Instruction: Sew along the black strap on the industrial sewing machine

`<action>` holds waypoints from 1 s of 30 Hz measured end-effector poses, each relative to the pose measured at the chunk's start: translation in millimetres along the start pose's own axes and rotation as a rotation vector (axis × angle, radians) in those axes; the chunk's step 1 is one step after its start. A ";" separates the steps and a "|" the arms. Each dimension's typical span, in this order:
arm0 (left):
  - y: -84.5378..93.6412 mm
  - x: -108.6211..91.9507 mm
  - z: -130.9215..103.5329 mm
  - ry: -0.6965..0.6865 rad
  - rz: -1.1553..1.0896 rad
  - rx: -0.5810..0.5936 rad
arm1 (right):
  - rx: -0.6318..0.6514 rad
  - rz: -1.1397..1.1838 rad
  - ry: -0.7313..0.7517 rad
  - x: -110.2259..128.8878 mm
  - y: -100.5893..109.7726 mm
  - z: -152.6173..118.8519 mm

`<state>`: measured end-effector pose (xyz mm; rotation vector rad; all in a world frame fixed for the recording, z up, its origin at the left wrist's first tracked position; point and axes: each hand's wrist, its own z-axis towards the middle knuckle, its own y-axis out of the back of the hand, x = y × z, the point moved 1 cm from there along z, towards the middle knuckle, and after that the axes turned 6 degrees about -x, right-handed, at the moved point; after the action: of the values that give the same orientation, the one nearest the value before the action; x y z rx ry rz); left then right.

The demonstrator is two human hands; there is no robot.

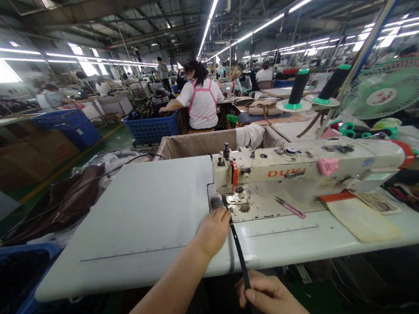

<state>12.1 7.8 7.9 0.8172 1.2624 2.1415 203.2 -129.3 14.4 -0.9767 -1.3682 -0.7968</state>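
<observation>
A narrow black strap [238, 245] runs from the needle area of the sewing machine [287, 169] down over the table's front edge. Close in front of the presser foot, my left hand [215, 231] is closed on the strap, fingertips pressed together on it. Below the table edge, my right hand [263, 291] pinches the strap's lower part between thumb and fingers. The strap looks taut between the two hands. Its far end under the foot is too small to make out.
Pink-handled thread snips [290, 207] lie on the machine bed. Thread cones [299, 89] and a green fan [383, 93] stand at right. A blue crate [26, 290] sits at lower left. Ahead, a co-worker [201, 99] sits beside a blue basket [151, 127].
</observation>
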 end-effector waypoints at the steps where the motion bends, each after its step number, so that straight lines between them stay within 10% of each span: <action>1: -0.3 0.1 -0.3 0.002 -0.002 -0.005 | 0.005 0.029 -0.018 -2.6 -0.2 0.1; 7: -3.5 -0.5 -1.5 -0.021 0.030 -0.016 | 0.032 0.346 -0.239 -20.7 -4.7 -1.0; 14: -5.5 -0.9 -0.5 -0.009 0.054 -0.041 | -0.013 0.025 -0.006 -2.3 -1.5 -1.3; 30: -10.0 1.2 0.0 0.074 -0.013 -0.075 | -0.034 -0.001 -0.047 -2.4 -0.7 1.4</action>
<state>12.6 13.0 -0.8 0.7027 1.2124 2.2122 201.8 -128.5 12.0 -1.0270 -1.3991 -0.8052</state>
